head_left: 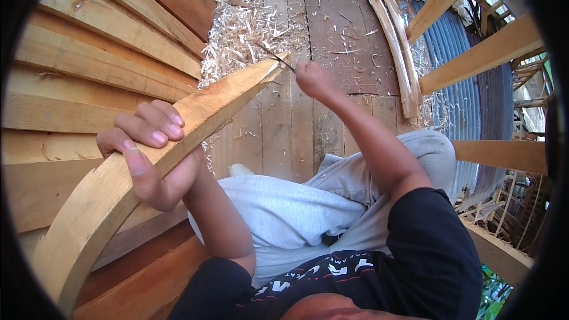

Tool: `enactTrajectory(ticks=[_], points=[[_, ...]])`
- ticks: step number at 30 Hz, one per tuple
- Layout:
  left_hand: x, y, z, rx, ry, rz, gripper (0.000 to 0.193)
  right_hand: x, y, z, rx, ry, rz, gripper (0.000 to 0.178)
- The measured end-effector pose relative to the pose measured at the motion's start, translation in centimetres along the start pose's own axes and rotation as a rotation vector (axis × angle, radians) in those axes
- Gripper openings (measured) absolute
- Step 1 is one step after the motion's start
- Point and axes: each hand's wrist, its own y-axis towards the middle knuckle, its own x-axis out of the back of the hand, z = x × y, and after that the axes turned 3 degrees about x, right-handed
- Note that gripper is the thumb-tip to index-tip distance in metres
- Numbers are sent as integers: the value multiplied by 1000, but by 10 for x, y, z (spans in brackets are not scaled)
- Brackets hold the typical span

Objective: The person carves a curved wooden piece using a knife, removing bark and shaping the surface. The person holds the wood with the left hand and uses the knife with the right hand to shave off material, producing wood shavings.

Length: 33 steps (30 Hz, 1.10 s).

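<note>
A curved plank of pale, rough-sawn wood tapers to a point. The left hand has its grip wrapped around its middle; at its tip, the right hand clenches a thin dark blade. Beyond the tip lie curly shavings on the weathered board floor.

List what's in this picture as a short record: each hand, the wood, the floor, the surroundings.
Left hand: grips a long curved wooden piece, fingers wrapped over its edge
Right hand: holds a thin dark tool at the piece's far tip
Floor: plank floor with wood shavings
Left side: stacked planks
Right side: timber beams
</note>
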Motion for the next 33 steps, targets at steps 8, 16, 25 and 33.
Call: enactTrajectory(ticks=[8,16,25,33], points=[[-2,-1,-5,8,70,-83,10,44,15,36,-396,417,440,62],[-4,0,-1,6,69,-58,11,23,10,9,-430,501,449,53],[-6,-2,-4,21,100,-111,10,19,1,59,-235,424,249,50],[2,-1,1,0,31,-69,14,-6,8,21,-193,196,40,53]])
